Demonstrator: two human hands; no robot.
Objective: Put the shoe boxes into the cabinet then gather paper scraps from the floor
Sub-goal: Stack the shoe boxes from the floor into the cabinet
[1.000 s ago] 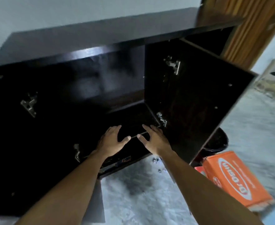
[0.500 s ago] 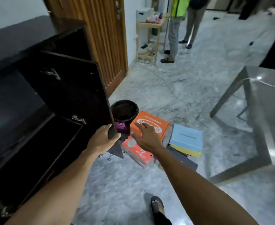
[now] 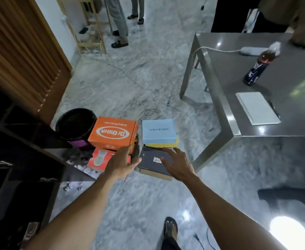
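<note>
Several shoe boxes lie on the marble floor. An orange box [image 3: 113, 132] sits on a red-orange box [image 3: 99, 158]. A light blue box [image 3: 158, 131] rests on a yellow one [image 3: 161, 145]. In front of them lies a dark grey box [image 3: 152, 160]. My left hand [image 3: 120, 164] reaches with straight fingers to the grey box's left edge, over the red-orange box. My right hand [image 3: 178, 163] hovers open over the grey box's right side. The dark cabinet [image 3: 12, 159] stands open at the left.
A black waste bin [image 3: 76, 123] stands beside the orange box. A grey table [image 3: 256, 83] at the right carries a bottle [image 3: 258, 67], a white notebook [image 3: 258, 108] and a power strip. A cable loops on the floor. People's legs and a wooden stand are at the back.
My view swung from the cabinet's inside to the boxes on the floor. Both hands left the cabinet door and moved down toward the dark grey box.
</note>
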